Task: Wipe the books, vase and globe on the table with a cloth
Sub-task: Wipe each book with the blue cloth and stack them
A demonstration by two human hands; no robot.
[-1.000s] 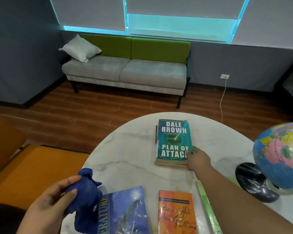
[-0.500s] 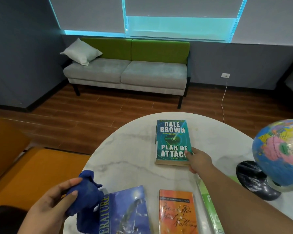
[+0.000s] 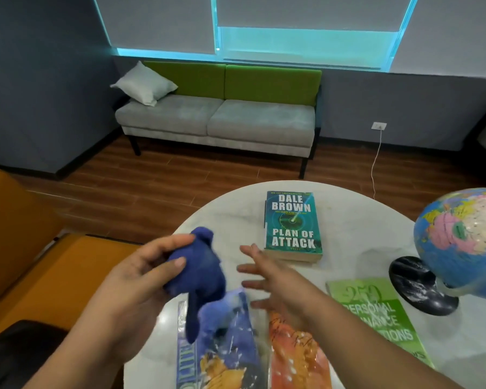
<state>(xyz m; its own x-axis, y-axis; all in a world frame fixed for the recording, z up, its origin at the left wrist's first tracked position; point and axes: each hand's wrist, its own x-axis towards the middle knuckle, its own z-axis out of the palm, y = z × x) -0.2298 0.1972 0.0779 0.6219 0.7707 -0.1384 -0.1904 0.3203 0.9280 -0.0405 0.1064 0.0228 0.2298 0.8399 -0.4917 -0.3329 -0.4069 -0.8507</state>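
My left hand [image 3: 132, 279] grips a bunched blue cloth [image 3: 199, 273] above the round marble table [image 3: 230, 217]. My right hand [image 3: 267, 279] hovers beside the cloth with fingers spread, holding nothing. A teal "Plan of Attack" book [image 3: 292, 224] lies flat in the table's middle. Near me lie a blue book [image 3: 227, 352], an orange book [image 3: 295, 357] and a green book [image 3: 376, 313]. The globe [image 3: 463, 242] stands on its black base [image 3: 418, 287] at the right. No vase is in view.
An orange seat [image 3: 40, 265] stands left of the table. Beyond the table are wooden floor, a grey and green sofa [image 3: 219, 116] with a white pillow, and a white cable [image 3: 375, 164] hanging from a wall socket.
My right hand let go of the teal book and drew back left toward the cloth. My left hand lifted the cloth up and right over the table. The view tilted lower.
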